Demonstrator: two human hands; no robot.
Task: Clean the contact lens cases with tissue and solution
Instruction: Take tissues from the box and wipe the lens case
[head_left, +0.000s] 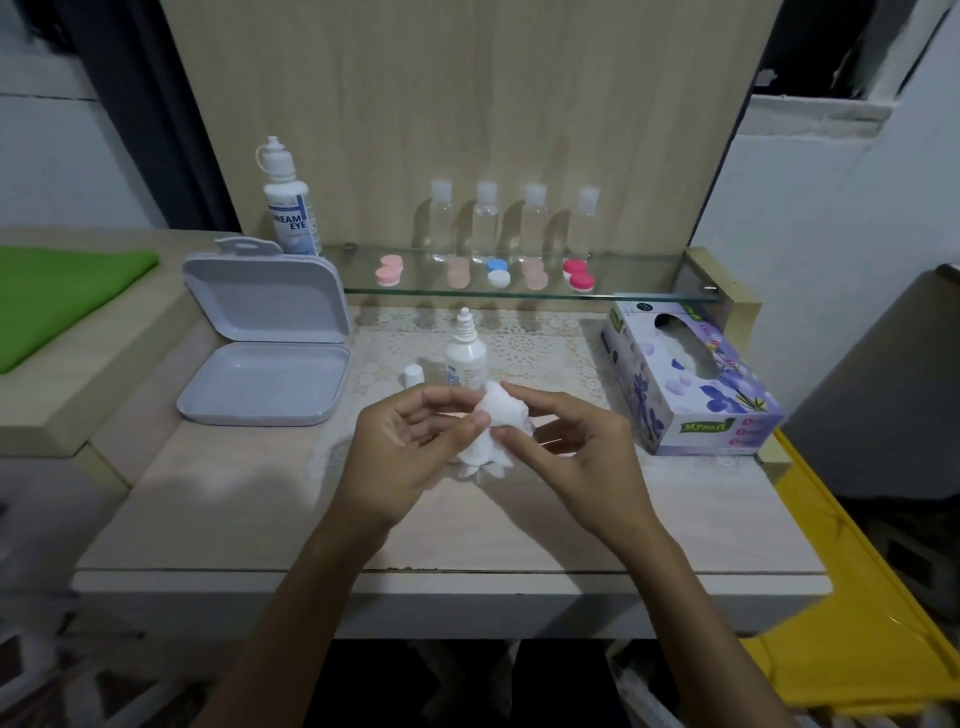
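Both the left hand (410, 441) and the right hand (566, 441) pinch a crumpled tissue (493, 426) above the table, probably wiping something hidden inside, so next a lens case (389, 270) from the glass shelf (519, 296) seems needed.

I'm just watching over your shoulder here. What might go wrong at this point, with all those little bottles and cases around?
The small solution bottle stands uncapped just behind both hands; its cap sits beside it. A nudge from the left hand or right hand, both holding the crumpled tissue, might tip and spill it.

The lens cases lie near the glass shelf edge, so a careless reach might knock one off.
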